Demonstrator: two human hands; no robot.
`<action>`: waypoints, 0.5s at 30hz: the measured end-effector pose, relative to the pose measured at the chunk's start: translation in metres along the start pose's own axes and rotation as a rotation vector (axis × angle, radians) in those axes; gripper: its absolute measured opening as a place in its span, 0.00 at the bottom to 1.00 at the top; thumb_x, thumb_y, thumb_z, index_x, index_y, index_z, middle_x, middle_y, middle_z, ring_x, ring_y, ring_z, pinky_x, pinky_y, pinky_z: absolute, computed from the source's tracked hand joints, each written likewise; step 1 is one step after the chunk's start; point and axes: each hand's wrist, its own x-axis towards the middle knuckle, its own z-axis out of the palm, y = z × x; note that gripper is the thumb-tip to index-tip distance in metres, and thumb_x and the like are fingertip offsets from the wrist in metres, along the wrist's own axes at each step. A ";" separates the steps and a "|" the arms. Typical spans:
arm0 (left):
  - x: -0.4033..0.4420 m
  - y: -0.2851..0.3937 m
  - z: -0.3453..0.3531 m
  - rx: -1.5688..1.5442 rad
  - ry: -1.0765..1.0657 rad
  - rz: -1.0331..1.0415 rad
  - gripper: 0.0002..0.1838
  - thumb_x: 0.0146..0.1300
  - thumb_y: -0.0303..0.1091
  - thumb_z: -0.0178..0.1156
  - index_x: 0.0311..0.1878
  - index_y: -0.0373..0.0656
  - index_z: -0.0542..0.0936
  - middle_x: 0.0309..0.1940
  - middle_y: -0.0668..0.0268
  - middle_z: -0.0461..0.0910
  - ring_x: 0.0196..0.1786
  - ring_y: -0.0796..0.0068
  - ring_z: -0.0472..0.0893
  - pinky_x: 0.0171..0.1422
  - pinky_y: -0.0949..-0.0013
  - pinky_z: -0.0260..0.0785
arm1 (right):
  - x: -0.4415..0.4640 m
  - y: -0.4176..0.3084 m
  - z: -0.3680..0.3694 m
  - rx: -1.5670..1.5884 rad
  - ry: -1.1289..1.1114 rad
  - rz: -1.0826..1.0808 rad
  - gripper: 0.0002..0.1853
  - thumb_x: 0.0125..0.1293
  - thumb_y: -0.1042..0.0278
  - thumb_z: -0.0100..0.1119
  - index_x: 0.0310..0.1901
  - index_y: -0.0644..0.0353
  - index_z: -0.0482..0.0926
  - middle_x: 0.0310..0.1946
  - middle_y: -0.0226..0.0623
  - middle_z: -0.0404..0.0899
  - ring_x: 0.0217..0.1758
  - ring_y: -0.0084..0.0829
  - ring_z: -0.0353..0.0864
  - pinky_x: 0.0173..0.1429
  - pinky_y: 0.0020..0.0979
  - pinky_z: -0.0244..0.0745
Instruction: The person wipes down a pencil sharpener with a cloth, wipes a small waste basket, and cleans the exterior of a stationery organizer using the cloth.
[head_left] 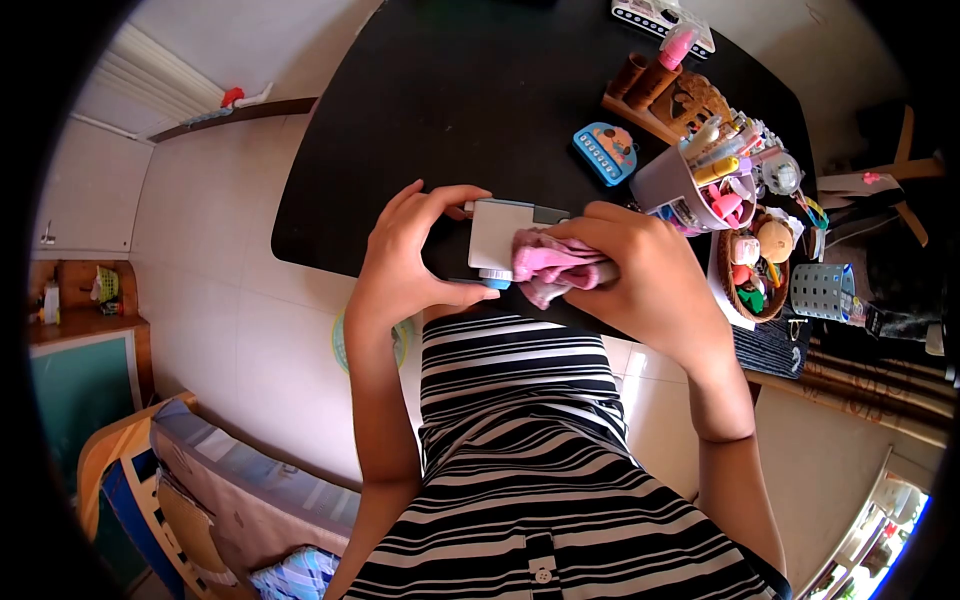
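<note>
My left hand [402, 252] grips a small white and grey box-shaped object [500, 236] by its left side, fingers on the far edge and thumb at the near one. A ribbed white and blue round part [494, 278] sticks out of its near side beside my thumb. I cannot tell what kind of object it is. A crumpled pink cloth [550, 264] is bunched in my right hand [632, 272], lying against the object's right part and hiding some of it. Both hands are close together over the near edge of the black table.
On the black table [430, 120] stand a blue toy-like gadget [606, 152], a pen holder [662, 180] full of pens, and a wooden stand [640, 118]. A basket of trinkets [757, 300] and a blue perforated cup [822, 290] sit to the right. A wooden chair [120, 440] is lower left.
</note>
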 end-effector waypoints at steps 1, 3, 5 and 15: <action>0.000 -0.001 0.000 -0.011 -0.005 0.001 0.44 0.32 0.40 0.83 0.60 0.48 0.81 0.46 0.66 0.86 0.51 0.66 0.85 0.83 0.46 0.54 | -0.005 0.002 -0.003 -0.007 0.007 0.016 0.21 0.47 0.76 0.75 0.48 0.60 0.87 0.33 0.40 0.82 0.35 0.45 0.84 0.40 0.39 0.77; 0.000 -0.002 0.001 -0.031 -0.013 0.002 0.45 0.30 0.38 0.82 0.60 0.44 0.81 0.50 0.67 0.85 0.51 0.67 0.84 0.84 0.46 0.51 | -0.012 0.005 -0.010 0.000 -0.007 0.080 0.22 0.46 0.78 0.74 0.48 0.63 0.87 0.34 0.41 0.81 0.37 0.45 0.84 0.43 0.37 0.77; -0.001 -0.001 0.000 -0.025 -0.019 -0.010 0.45 0.30 0.37 0.82 0.61 0.44 0.80 0.50 0.67 0.85 0.52 0.67 0.83 0.85 0.46 0.50 | -0.017 0.009 -0.010 0.003 0.013 0.107 0.22 0.46 0.79 0.75 0.48 0.64 0.86 0.34 0.42 0.81 0.37 0.45 0.84 0.43 0.37 0.77; -0.002 0.001 0.001 -0.042 -0.026 -0.019 0.46 0.32 0.33 0.81 0.64 0.43 0.79 0.54 0.65 0.85 0.53 0.67 0.83 0.85 0.46 0.50 | -0.023 0.024 -0.001 0.144 0.093 0.118 0.21 0.48 0.76 0.73 0.48 0.60 0.88 0.36 0.40 0.83 0.36 0.42 0.85 0.43 0.37 0.79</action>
